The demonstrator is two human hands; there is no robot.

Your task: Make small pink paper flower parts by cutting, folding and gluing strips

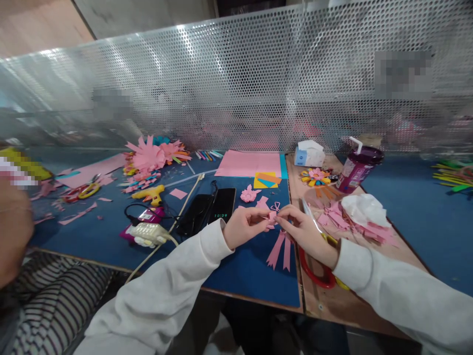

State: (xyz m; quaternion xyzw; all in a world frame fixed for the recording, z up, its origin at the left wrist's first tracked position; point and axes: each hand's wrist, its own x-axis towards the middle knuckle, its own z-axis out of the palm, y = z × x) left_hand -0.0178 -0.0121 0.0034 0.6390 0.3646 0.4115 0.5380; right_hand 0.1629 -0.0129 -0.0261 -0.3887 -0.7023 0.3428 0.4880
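Note:
Between the fingertips of both hands is a small pink paper piece [272, 217]. My left hand [246, 226] pinches it from the left, thumb and forefinger together. My right hand [305, 231] is closed at its other side, fingertips touching the paper. Pink paper strips with notched ends [280, 252] lie just below the hands. A pink paper flower [250, 194] sits beyond my left hand. Scissors with a red handle [318, 271] lie partly hidden under my right hand and wrist, with a yellow handle showing beside them.
Left are phones [221, 204], a power strip [150, 233] with a cable, a yellow glue gun [150, 195] and scissors [88, 190]. Pink sheets [247, 163] lie at the back. Right stand a tissue pack [309, 154], a purple cup [356, 170] and paper scraps [334, 217]. Another person's arm [15, 227] is at far left.

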